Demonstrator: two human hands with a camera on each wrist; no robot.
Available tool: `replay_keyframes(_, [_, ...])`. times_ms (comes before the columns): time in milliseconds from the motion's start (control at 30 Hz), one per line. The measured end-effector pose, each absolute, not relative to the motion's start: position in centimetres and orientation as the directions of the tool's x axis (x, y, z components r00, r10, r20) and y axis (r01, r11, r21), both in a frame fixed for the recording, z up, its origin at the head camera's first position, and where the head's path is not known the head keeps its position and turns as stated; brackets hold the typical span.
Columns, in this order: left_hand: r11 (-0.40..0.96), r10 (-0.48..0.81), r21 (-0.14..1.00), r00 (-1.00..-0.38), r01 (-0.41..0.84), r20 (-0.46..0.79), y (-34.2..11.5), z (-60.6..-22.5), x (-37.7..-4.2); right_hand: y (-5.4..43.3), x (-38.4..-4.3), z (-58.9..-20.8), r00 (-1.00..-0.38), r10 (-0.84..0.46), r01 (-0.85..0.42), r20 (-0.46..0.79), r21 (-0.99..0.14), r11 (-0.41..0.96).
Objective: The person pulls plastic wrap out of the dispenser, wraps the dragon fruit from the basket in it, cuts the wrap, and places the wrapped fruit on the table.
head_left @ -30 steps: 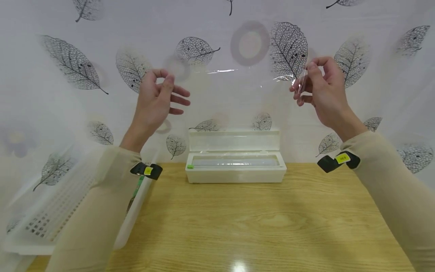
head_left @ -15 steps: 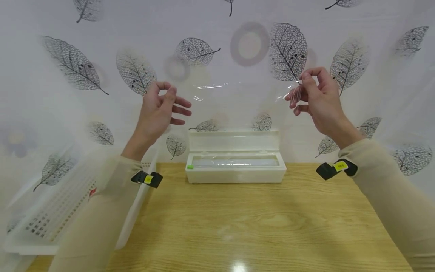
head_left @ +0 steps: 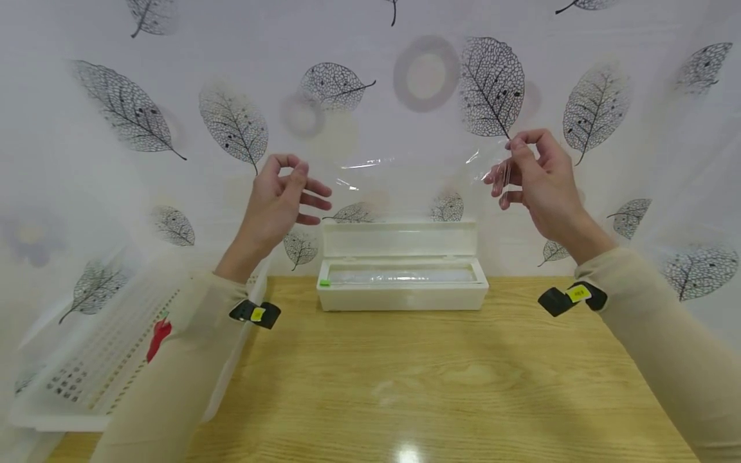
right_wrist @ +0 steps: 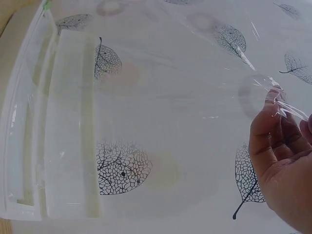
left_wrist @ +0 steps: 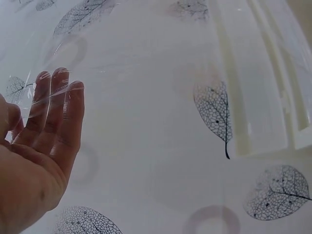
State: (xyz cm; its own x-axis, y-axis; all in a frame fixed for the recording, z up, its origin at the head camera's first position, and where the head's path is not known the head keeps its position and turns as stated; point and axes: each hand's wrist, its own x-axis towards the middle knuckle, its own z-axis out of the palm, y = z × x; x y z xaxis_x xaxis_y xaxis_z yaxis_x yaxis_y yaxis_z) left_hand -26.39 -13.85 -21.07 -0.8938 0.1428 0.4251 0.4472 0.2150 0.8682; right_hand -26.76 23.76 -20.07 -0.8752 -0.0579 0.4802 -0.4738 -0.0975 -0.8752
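A sheet of clear cling film [head_left: 367, 164] stretches in the air between both hands, showing mainly by its glints. My left hand [head_left: 278, 199] pinches its left end between thumb and index finger, the other fingers extended. At the other end, my right hand [head_left: 544, 180] pinches the film, which bunches and wrinkles along the fingers in the right wrist view. Below and behind the film stands a white cling film box [head_left: 402, 299], lid raised, with a roll [head_left: 402, 276] inside and a small green tab [head_left: 325, 283] at its left front corner.
A white perforated plastic basket [head_left: 75, 421] stands at the left, partly behind the left sleeve. In it lies a red, chili-like item [head_left: 158, 339] with a green tip. A leaf-print sheet [head_left: 405, 148] hangs behind the wooden table [head_left: 440, 386].
Both hands have come down with the film stretched between them, the left also drifting slightly right. The red item in the basket has come into view beside the left sleeve.
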Motion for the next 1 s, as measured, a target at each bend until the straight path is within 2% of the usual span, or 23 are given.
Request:
replay_keyframes(700, [0.253,0.224,0.876,-0.905,0.411,0.361,-14.2,-23.2,-24.3,24.3,-24.4,-22.8,-0.871,-0.126,-0.463,0.475,-0.879,-0.114])
replay_keyframes(1000, [0.215,0.249,0.904,-0.916,0.370,0.315,-14.0,-24.7,-23.5,24.2,-23.8,-24.3,-0.880,-0.138,-0.442,0.455,-0.890,-0.115])
